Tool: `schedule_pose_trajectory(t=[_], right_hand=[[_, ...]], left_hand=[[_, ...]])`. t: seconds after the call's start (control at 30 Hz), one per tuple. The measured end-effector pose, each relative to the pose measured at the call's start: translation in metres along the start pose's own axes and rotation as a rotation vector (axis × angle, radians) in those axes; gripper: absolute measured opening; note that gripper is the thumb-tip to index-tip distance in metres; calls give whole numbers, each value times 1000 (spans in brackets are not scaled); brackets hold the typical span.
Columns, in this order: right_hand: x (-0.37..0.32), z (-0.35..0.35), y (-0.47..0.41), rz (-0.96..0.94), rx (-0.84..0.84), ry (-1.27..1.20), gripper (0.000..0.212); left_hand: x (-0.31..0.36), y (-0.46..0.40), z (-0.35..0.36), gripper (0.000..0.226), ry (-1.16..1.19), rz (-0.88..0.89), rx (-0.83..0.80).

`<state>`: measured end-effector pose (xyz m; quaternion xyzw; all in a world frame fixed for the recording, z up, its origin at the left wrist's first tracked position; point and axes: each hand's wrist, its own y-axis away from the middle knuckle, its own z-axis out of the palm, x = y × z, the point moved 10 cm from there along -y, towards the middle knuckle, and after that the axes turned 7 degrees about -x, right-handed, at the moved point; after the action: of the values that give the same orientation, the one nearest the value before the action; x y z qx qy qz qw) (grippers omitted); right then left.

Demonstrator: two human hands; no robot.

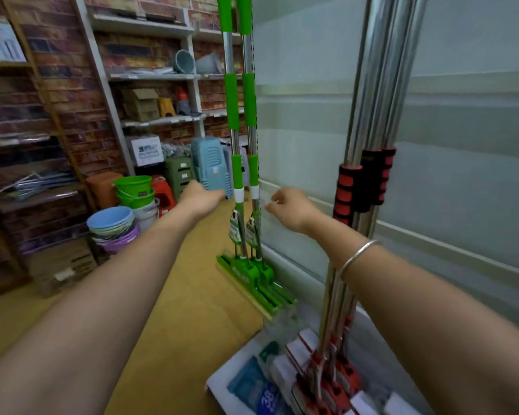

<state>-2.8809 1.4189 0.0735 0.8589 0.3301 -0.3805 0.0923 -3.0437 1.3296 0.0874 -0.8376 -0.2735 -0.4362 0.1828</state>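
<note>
Two mops [242, 145]: green grips, chrome poles. Near mops [360, 187]: red-black ribbed grips. Green buckets [133, 190]; red-brown brick wall [69, 85].

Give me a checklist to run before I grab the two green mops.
1. Left hand free: ok, nothing in it; finger pose is blurred.
2. Right hand free: ok, fingers loosely curled, holding nothing.
3. Green mops steady: ok, side by side, leaning on the wall, heads on the floor.
4. Hands on the poles: not ok, both hands are short of them.
5. Red mops out of the way: not ok, the right forearm crosses in front of their poles.
6. Hanging tags clear of the grip: cannot tell.
</note>
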Motion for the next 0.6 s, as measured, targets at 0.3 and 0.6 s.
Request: schedule_pose_trajectory(t=[0.3, 0.6], right_hand=[[36, 37, 111, 107, -106, -25, 47], [71, 7, 226, 263, 97, -29, 38]], left_hand=[[-4, 91, 28, 21, -51, 20, -127], [9, 182, 94, 17, -97, 127, -355]])
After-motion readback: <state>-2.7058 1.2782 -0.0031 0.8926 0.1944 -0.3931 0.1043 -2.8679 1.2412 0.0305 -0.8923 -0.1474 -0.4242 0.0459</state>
